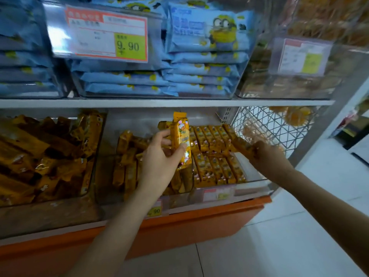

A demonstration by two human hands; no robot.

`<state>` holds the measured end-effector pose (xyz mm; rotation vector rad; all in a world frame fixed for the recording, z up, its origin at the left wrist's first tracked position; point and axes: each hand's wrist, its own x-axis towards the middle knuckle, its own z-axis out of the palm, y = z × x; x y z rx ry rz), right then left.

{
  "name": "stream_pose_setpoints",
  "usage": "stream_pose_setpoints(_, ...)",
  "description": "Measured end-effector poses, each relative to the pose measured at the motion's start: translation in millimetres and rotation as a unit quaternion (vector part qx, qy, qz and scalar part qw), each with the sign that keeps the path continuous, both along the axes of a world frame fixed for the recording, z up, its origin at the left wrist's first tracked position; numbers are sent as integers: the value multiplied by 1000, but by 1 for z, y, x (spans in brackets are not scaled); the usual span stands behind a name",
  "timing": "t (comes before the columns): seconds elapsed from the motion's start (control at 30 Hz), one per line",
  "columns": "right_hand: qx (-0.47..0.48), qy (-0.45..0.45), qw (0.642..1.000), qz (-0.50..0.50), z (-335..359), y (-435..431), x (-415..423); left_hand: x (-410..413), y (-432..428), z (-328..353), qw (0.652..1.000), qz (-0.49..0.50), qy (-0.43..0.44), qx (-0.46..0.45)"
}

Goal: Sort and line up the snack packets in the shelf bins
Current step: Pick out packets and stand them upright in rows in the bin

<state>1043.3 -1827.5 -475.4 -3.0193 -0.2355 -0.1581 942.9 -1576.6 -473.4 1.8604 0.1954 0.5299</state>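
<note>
My left hand [159,158] grips a long yellow-orange snack packet [182,136] and holds it upright above the middle clear bin [107,176]. Loose packets [127,156] of the same kind lie jumbled in that bin's left half. In the right bin [253,176], two tidy rows of the same packets [215,152] lie side by side. My right hand [265,154] holds the end of one packet [239,145] at the right end of the back row.
A left bin [50,156] holds a heap of darker yellow packets. The upper shelf carries bins of blue packets [199,56] and a 9.90 price tag [105,35]. A wire rack [269,126] stands right of the bins. An orange base [199,226] runs below.
</note>
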Motion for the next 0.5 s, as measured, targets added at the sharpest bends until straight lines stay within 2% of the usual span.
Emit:
stream_pose_setpoints(0.1, -109, 43, 993, -19, -9, -3, 13, 2, -4, -5, 1000, -8, -1, 6)
stream_pose_setpoints(0.23, -73, 126, 989, -38, -27, 3, 30, 3, -6, -8, 1000, -17, 5, 4)
stream_pose_setpoints(0.33, -76, 154, 985, -25, -33, 7, 36, 3, -7, -7, 1000, -19, 4, -2)
stream_pose_setpoints(0.5, -150, 218, 964, 17, -30, 16, 33, 2, -8, -6, 999, -29, 9, -22)
